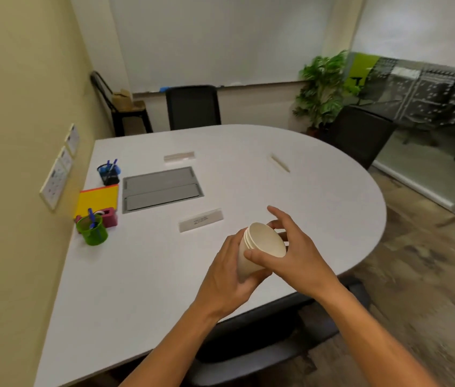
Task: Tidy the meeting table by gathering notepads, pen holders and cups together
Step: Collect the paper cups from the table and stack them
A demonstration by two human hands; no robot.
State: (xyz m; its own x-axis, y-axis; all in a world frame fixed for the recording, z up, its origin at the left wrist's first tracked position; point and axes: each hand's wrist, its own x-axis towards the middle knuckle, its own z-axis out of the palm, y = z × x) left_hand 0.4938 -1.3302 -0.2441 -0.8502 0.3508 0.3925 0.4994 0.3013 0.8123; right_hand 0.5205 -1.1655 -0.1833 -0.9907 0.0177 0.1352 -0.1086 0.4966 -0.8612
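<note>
Cream paper cups (251, 254), nested, against a white meeting table (290, 180) with a grey inset panel (162, 188). By the pale yellow wall (11, 107): a yellow notepad (99, 198) edged in orange, a green mesh pen holder (93, 233), a black one (108, 174) with blue pens, a pink tape dispenser (110, 217). Black chairs (192, 107) and a green plant (322, 88) stand behind.

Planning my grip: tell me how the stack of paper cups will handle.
The nested paper cups look thin-walled, so probably light and easily crushed. The left hand wraps them while the right hand steadies the rim. Tapered and round, they would likely roll if laid down.
</note>
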